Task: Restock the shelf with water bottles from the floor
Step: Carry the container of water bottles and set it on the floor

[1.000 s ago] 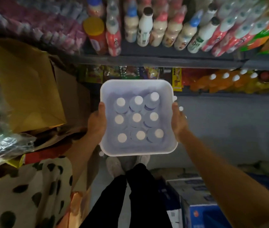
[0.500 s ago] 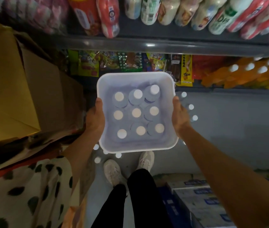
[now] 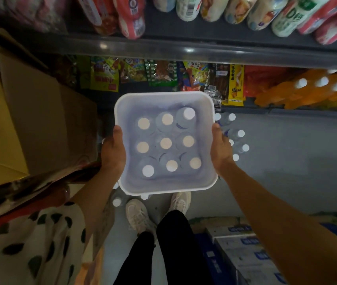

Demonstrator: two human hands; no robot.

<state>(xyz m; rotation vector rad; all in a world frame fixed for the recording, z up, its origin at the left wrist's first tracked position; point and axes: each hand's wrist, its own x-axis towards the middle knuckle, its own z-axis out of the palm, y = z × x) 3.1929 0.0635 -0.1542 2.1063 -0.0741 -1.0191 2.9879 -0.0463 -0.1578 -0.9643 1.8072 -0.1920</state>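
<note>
A white plastic tub (image 3: 164, 99) is held above the floor (image 3: 287, 161) by its two sides, the left hand (image 3: 113, 153) and right hand (image 3: 221, 150) each clamped on the rim, thumbs on top, fingers hidden beneath. Nine white-capped water bottles (image 3: 166, 143) are stood upright inside in three rows. More bottles (image 3: 235, 133) are seen on the floor just right of the tub, below the shelf (image 3: 184, 51).

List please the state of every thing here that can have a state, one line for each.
Tub: held up above the floor, level, open on top.
Bottles in the tub: nine, upright, capped.
Bottles on the floor: upright, capped, not yet picked up.
Left hand: grips the tub's left rim.
Right hand: grips the tub's right rim.
Cardboard box: flap open.
</note>
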